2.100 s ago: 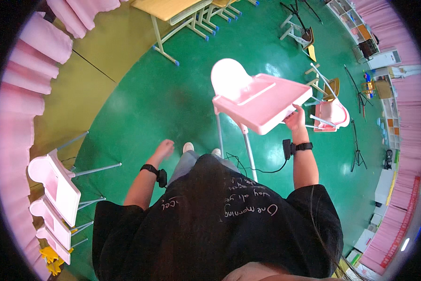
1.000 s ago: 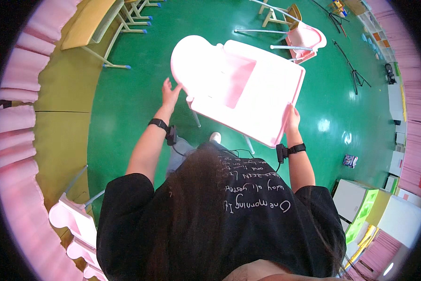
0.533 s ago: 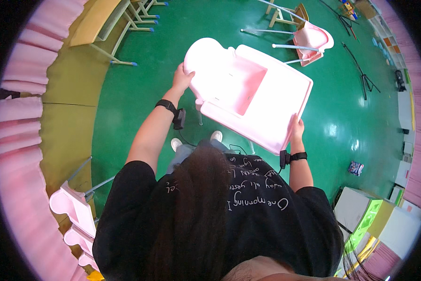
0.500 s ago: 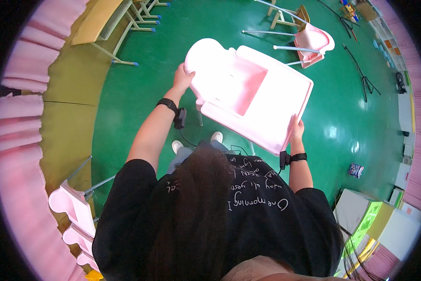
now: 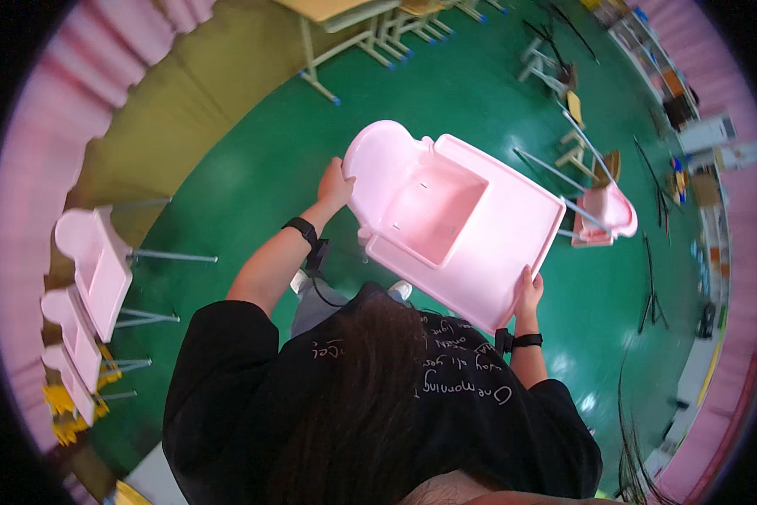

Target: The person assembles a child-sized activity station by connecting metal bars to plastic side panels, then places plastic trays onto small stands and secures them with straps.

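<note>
Holding pink highchair point(image 5: 456, 225), left hand point(image 5: 335, 186) now joined

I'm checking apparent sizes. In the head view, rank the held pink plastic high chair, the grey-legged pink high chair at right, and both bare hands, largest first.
1. Held pink plastic high chair
2. Grey-legged pink high chair at right
3. Left hand and right hand: too alike to rank

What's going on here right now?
A person is holding a pink high chair, left hand on its backrest, right hand on the front edge of the tray. Whether it is off the green floor is unclear. Three more pink high chairs stand in a row to the left, and another pink high chair is off to the right.
</note>
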Tool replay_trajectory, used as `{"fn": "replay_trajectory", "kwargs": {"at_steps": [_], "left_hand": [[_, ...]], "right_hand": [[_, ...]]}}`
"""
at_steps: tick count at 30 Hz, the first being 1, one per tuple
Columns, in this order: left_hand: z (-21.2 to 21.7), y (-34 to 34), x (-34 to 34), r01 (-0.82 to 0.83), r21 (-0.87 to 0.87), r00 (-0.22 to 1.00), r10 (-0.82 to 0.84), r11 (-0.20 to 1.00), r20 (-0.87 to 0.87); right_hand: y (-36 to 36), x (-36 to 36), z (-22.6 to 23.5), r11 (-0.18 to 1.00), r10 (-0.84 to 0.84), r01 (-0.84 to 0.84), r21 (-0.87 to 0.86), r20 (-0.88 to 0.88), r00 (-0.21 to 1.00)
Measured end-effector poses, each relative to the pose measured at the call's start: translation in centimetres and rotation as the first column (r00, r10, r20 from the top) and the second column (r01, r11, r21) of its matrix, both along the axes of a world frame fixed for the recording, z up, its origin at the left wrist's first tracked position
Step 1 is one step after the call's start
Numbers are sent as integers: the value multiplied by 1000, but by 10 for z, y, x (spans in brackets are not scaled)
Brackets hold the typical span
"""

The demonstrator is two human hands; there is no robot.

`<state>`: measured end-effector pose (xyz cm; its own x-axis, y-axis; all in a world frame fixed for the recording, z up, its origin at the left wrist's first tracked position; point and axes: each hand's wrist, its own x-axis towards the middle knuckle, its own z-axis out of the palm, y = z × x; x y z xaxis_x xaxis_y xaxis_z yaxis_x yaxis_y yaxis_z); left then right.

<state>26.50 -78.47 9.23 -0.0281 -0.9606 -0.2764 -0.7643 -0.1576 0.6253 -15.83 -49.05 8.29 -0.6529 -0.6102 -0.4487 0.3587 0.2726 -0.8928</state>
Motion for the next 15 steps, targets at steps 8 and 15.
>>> {"fn": "replay_trajectory", "kwargs": {"at_steps": [8, 15], "left_hand": [[43, 34, 89, -173, -172, 984, 179, 970, 18], [82, 42, 180, -267, -284, 937, 317, 921, 148]], "right_hand": [[-53, 50, -45, 967, 175, -156, -200, 77, 982], [-137, 142, -85, 946, 213, -169, -277, 137, 967]]}}
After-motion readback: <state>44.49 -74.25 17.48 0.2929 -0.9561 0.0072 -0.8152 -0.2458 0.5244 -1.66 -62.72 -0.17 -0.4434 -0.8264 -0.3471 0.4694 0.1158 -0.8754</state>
